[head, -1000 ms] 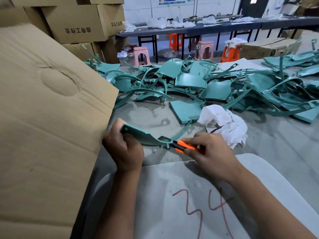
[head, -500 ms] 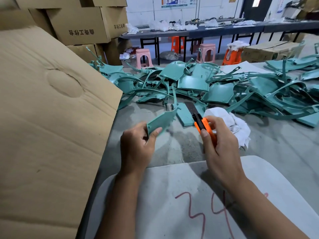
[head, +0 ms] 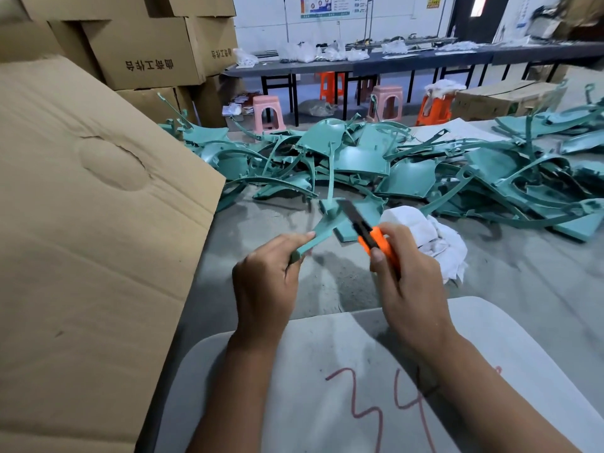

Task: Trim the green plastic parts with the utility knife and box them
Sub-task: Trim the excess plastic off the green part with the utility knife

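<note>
Near the big heap of green parts (head: pixel 408 165): two pink stools (head: pixel 268 113), two orange stools (head: pixel 436 107), one white rag (head: pixel 428 238), one knife (head: pixel 372 235), two hands (head: pixel 264 286).

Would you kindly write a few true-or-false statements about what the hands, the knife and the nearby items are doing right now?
1. The right hand holds an orange utility knife. True.
2. The left hand is empty. False: it grips a green plastic part.
3. The white rag lies right of the knife. True.
4. The cardboard flap stands to the right of both hands. False: it is on their left.
</note>
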### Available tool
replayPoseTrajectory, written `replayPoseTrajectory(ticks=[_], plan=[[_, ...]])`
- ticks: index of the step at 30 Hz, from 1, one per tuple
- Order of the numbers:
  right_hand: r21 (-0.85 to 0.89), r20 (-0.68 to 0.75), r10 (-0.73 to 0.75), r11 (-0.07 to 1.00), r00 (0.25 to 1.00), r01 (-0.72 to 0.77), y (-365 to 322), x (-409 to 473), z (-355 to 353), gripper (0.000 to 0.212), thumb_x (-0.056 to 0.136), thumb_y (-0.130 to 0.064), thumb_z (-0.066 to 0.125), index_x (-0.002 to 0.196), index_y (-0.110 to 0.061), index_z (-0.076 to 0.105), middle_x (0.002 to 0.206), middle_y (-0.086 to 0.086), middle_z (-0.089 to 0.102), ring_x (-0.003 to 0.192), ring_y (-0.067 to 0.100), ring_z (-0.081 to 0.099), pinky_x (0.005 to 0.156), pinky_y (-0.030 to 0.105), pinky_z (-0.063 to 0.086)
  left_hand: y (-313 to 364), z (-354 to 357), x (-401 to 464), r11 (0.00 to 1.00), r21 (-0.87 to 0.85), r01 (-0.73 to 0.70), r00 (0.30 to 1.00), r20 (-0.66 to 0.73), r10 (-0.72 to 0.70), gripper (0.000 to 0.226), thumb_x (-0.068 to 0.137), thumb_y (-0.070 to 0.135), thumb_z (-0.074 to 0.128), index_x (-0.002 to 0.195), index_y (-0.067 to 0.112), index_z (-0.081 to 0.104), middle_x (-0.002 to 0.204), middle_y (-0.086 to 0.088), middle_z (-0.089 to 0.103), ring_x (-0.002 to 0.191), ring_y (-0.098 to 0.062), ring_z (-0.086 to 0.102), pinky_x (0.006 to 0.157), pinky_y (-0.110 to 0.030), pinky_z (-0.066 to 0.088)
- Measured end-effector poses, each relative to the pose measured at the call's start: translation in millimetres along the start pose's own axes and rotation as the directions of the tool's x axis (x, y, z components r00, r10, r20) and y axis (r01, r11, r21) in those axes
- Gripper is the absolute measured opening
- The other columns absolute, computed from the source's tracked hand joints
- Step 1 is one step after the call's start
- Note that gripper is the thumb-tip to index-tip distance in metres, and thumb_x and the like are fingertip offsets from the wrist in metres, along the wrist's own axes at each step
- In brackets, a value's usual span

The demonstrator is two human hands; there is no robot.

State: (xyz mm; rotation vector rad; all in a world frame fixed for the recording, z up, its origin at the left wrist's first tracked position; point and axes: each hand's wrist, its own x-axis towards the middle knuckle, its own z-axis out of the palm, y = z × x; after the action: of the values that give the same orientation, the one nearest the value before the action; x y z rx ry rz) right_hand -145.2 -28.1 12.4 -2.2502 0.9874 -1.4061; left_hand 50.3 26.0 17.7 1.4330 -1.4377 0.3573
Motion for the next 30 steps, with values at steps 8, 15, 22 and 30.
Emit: replayPoseTrajectory(ticks=[8, 15, 22, 30], plan=[[-0.068, -0.121, 0.137, 0.987, 0.983, -0.146, 9, 4, 2, 0.014, 0.108, -0.018, 0.049, 0.121, -0.022, 0.052, 0.072, -0.008, 0.056, 0.062, 0.009, 0.052, 0.054, 0.030, 0.032, 8, 3, -2, 0.995, 0.082, 0.063, 0.998, -0.020, -0.061, 0.009, 0.091, 0.023, 0.072, 0.099, 0.020, 0.076, 0.074, 0.002, 0.068, 0.068, -0.018, 0.052, 0.056, -0.006, 0.026], [-0.081, 0.027, -0.150, 0.985, 0.988, 0.152, -14, -2, 10, 0.017, 0.109, -0.030, 0.045, 0.125, -0.026, 0.051, 0.080, -0.021, 0.043, 0.063, 0.008, 0.047, 0.058, 0.029, 0.038, 18, 11, -3, 0.991, 0.123, 0.058, 0.998, -0.030, -0.054, 0.025, 0.087, 0.016, 0.080, 0.074, 0.018, 0.059, 0.063, 0.001, 0.058, 0.067, -0.023, 0.040, 0.056, -0.022, 0.014], [-0.027, -0.125, -0.090, 0.996, 0.988, 0.088, -10, -1, 3, 0.017, 0.109, -0.026, 0.044, 0.122, -0.020, 0.052, 0.080, -0.018, 0.047, 0.062, 0.004, 0.047, 0.057, 0.015, 0.032, 29, 16, -1, 0.989, 0.100, 0.105, 0.994, -0.020, -0.104, 0.031, 0.089, 0.028, 0.072, 0.066, 0.019, 0.053, 0.056, -0.002, 0.054, 0.050, -0.023, 0.036, 0.054, -0.026, 0.011], [-0.029, -0.110, 0.050, 0.998, 0.993, -0.054, 1, 2, 6, 0.012, 0.110, -0.022, 0.045, 0.120, -0.022, 0.050, 0.073, -0.007, 0.055, 0.060, 0.009, 0.052, 0.055, 0.033, 0.039, 30, 18, -4, 0.994, 0.075, 0.074, 0.997, -0.041, -0.071, 0.030, 0.086, 0.018, 0.081, 0.066, 0.012, 0.060, 0.055, 0.008, 0.043, 0.058, -0.017, 0.028, 0.044, -0.016, 0.019]])
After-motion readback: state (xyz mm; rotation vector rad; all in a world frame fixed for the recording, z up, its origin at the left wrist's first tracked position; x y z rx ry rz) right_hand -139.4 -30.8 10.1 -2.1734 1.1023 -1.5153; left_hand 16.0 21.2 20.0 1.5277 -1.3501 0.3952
